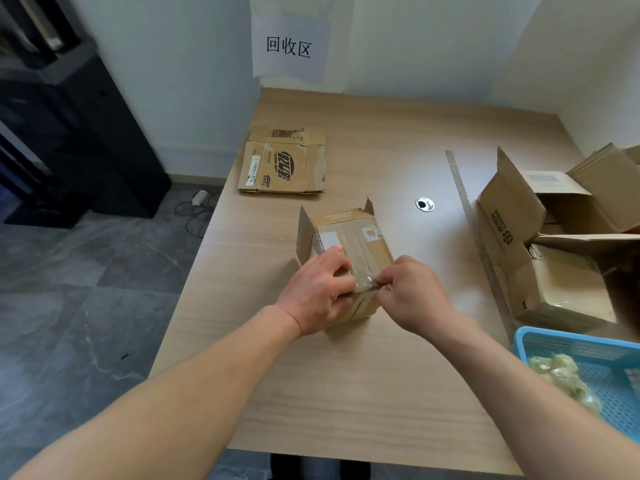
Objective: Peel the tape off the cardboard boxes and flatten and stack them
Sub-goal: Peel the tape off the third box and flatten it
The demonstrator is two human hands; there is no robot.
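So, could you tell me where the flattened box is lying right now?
In the head view, the flattened box lies at the far left of the table, below the wall sign and beyond the taped box.

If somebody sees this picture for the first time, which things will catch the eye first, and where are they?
First, the centre of the table: the left hand grips a small cardboard box while the right hand pinches clear tape at its near edge. Next, flattened boxes lie at the far left, below a paper sign on the wall, and a blue basket holding crumpled tape sits at the near right.
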